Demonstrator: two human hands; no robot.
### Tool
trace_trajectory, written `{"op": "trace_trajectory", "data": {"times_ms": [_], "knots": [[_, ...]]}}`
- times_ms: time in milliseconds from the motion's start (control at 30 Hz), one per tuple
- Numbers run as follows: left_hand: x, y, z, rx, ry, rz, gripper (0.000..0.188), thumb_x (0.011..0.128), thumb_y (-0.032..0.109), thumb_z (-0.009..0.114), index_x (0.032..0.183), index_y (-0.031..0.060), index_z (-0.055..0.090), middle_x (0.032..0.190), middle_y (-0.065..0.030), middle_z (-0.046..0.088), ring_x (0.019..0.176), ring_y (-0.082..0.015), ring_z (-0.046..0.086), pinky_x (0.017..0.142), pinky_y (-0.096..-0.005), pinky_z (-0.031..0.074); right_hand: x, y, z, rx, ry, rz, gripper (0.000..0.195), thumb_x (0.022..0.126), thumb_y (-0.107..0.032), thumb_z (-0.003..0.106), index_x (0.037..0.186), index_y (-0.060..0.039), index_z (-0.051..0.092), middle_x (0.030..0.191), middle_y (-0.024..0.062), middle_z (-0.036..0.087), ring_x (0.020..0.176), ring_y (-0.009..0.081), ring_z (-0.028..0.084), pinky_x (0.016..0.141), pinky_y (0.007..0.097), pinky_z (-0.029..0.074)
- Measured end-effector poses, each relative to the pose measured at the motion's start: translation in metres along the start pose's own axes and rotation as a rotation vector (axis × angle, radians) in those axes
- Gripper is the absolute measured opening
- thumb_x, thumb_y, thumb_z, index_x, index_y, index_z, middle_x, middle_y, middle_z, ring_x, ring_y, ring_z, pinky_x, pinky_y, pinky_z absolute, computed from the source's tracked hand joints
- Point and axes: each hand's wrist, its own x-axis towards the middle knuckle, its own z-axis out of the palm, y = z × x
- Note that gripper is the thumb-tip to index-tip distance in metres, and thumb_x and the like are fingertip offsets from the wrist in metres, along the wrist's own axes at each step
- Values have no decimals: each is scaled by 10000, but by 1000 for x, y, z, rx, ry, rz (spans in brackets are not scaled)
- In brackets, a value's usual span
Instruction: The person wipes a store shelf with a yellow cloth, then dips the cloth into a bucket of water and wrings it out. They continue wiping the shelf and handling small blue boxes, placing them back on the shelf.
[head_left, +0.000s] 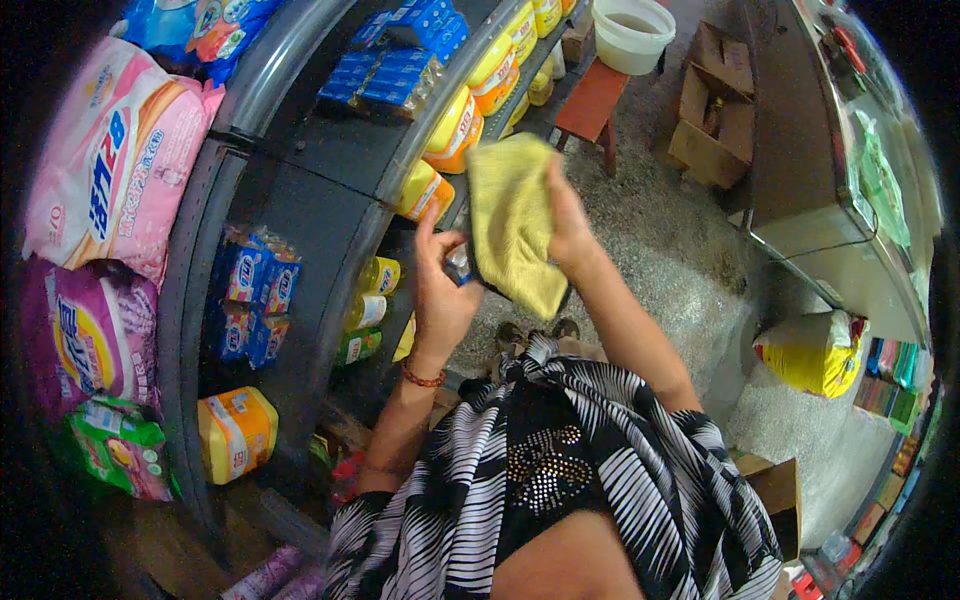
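Observation:
A yellow cloth (517, 217) hangs from my right hand (571, 221), which grips its right edge. The cloth is blurred along its top. My left hand (444, 300), with a beaded bracelet at the wrist, holds a small blue wrapped packet (459, 264) beside the cloth. Most of that packet is hidden by the fingers and the cloth. Beyond my left fingertips, an orange-and-yellow package (426, 190) sits at the shelf edge. Both hands are in front of the dark metal shelf (322, 172).
Blue boxes (397, 67) and small blue packets (259, 292) stand on the shelving. Large detergent bags (124, 165) line the left. Ahead, a white bucket (634, 37) rests on a red stool (592, 97). Cardboard boxes (712, 120) and a yellow bag (814, 356) lie near a counter (795, 142).

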Motion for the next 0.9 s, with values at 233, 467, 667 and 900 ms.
{"op": "trace_trajectory", "data": {"times_ms": [233,467,667,900], "knots": [[3,-10,27,426,249,131,775,718,-84,650,1384,68,284,1047,-171,580,938,-341,601,805,-376,479,-22,29,-11,-1034,-240,-451,448,923,-398,520,1255,-98,504,1256,153,527,1084,294,557,914,391,454],[-5,6,34,183,216,42,612,650,-25,746,1190,25,461,1125,-135,560,991,-255,582,897,-341,448,2,37,-16,-917,37,-451,299,872,-309,600,979,-30,618,813,129,648,747,189,606,709,341,482],[-17,-37,-1,-943,337,-589,337,882,156,588,1177,24,493,1040,-141,597,911,-208,597,797,-360,513,12,16,-46,-533,-42,-120,366,921,-360,539,1094,-39,570,892,38,643,708,142,610,676,280,493],[4,-60,11,-1281,479,-728,385,929,244,346,1185,2,502,1123,-180,547,1000,-277,553,815,-408,484,-36,49,-17,-788,-424,-454,508,941,-349,506,1335,-42,416,1205,50,542,1102,152,507,964,295,395]]}}
